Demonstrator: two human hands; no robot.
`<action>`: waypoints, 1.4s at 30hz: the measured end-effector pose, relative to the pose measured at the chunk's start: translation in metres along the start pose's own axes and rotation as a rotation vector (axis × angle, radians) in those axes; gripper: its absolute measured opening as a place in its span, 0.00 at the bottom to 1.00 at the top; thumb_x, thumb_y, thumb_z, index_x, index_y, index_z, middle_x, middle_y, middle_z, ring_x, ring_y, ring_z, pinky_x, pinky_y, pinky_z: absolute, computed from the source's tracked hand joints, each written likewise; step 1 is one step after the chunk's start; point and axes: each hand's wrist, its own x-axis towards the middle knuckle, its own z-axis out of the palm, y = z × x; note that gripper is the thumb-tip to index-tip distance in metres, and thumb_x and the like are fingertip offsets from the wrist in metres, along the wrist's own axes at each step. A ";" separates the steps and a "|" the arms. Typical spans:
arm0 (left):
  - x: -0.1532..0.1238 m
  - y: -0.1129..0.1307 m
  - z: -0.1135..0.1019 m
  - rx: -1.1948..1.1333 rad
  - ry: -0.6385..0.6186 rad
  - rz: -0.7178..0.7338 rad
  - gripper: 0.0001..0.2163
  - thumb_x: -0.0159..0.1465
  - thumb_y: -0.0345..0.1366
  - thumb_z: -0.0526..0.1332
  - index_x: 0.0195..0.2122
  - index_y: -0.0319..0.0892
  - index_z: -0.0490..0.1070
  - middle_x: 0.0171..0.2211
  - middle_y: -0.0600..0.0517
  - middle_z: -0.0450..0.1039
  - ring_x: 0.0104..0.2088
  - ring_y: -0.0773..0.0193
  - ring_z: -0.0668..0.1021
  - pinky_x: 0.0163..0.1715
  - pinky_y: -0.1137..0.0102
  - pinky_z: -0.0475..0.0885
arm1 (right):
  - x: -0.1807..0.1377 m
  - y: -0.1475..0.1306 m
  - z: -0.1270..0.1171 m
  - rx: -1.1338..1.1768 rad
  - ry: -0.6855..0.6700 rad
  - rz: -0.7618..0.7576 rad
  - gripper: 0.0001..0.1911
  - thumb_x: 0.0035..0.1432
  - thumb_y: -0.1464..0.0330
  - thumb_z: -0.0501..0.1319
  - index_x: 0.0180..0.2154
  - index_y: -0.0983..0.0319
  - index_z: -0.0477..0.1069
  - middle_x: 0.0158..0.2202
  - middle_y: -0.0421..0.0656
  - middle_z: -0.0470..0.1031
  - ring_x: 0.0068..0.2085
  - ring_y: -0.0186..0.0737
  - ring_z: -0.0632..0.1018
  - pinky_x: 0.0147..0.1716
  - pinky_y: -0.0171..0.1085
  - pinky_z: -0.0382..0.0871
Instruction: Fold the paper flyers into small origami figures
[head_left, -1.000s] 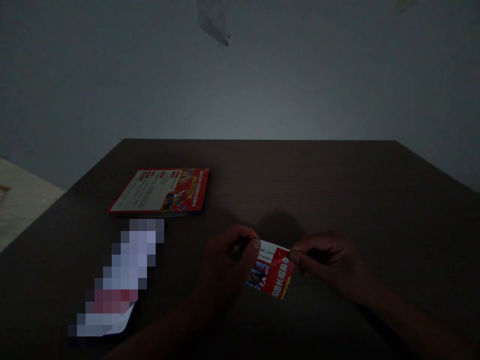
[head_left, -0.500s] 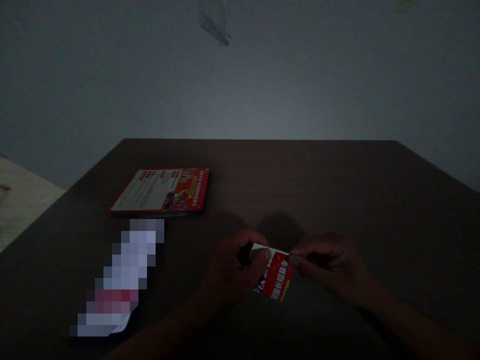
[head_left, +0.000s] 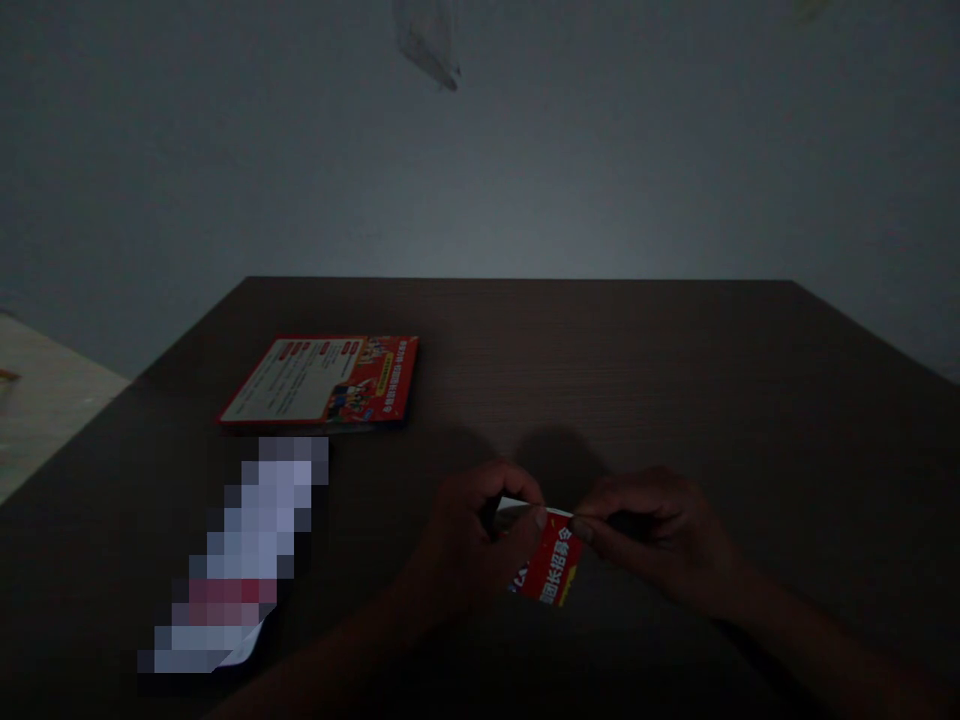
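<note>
A small folded piece of red printed paper (head_left: 555,568), with white and yellow lettering, is held between my two hands above the near part of the table. My left hand (head_left: 487,535) pinches its left side and upper edge, the thumb lying across the printed face. At the upper right corner, my right hand (head_left: 649,530) grips the paper between thumb and forefinger. A pale strip shows along the top edge, where the paper is folded. Part of the print is hidden under my left thumb.
A stack of red and white printed leaflets (head_left: 300,385) lies on the dark wooden table (head_left: 600,350) at the left. Nearer stands a blurred, lit device, perhaps a phone (head_left: 251,550). The grey wall (head_left: 637,140) rises behind the table's far edge.
The pale strip at the paper's top edge has become narrower as the edge folds over. The left thumb has shifted slightly to the right; both hands keep their hold.
</note>
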 end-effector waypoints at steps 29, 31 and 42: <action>0.000 0.005 0.002 -0.042 -0.011 -0.087 0.08 0.57 0.34 0.60 0.39 0.40 0.68 0.35 0.50 0.74 0.34 0.63 0.76 0.31 0.72 0.70 | 0.001 -0.003 0.001 0.020 0.019 0.038 0.09 0.56 0.69 0.61 0.27 0.65 0.76 0.20 0.41 0.73 0.21 0.30 0.69 0.21 0.30 0.62; 0.000 0.001 0.001 -0.079 0.017 -0.083 0.14 0.57 0.35 0.61 0.45 0.41 0.64 0.38 0.49 0.73 0.35 0.63 0.76 0.31 0.71 0.71 | 0.002 -0.002 0.002 0.046 0.062 0.100 0.10 0.56 0.68 0.61 0.26 0.65 0.76 0.19 0.40 0.72 0.20 0.29 0.68 0.20 0.30 0.61; -0.002 -0.011 0.001 -0.288 0.045 -0.191 0.18 0.57 0.34 0.64 0.47 0.44 0.60 0.42 0.49 0.75 0.41 0.62 0.78 0.38 0.69 0.72 | 0.003 0.012 0.001 0.295 0.326 0.436 0.12 0.51 0.60 0.66 0.27 0.64 0.77 0.19 0.39 0.73 0.19 0.27 0.67 0.19 0.29 0.59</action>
